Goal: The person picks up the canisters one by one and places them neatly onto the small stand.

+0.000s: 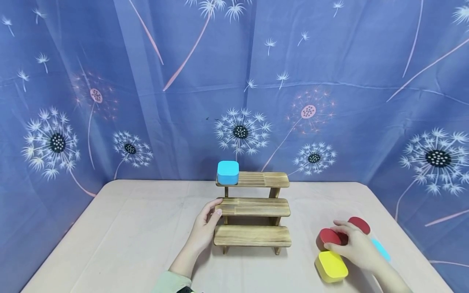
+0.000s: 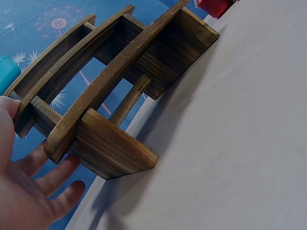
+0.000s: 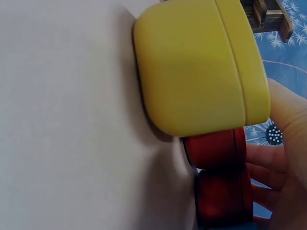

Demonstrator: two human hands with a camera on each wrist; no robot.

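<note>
A three-step wooden stand (image 1: pixel 253 236) stands on the table. My left hand (image 1: pixel 202 229) grips the left end of its middle step, thumb on the near side, other fingers spread beneath in the left wrist view. A light blue box (image 1: pixel 228 173) with rounded corners sits at the left end of the top step. At the right, my right hand (image 1: pixel 355 246) holds a red box (image 1: pixel 327 239) with a curved edge, thumb and forefinger around it. A yellow box (image 1: pixel 331 266) lies just in front of it. The hand partly hides the red things under it.
Another red box (image 1: pixel 359 224) lies beyond my right hand, and a blue one (image 1: pixel 381 250) shows to the right of my wrist. A pale cloth covers the table (image 1: pixel 128 236). Blue dandelion-print curtains (image 1: pixel 190 122) close off the back and sides.
</note>
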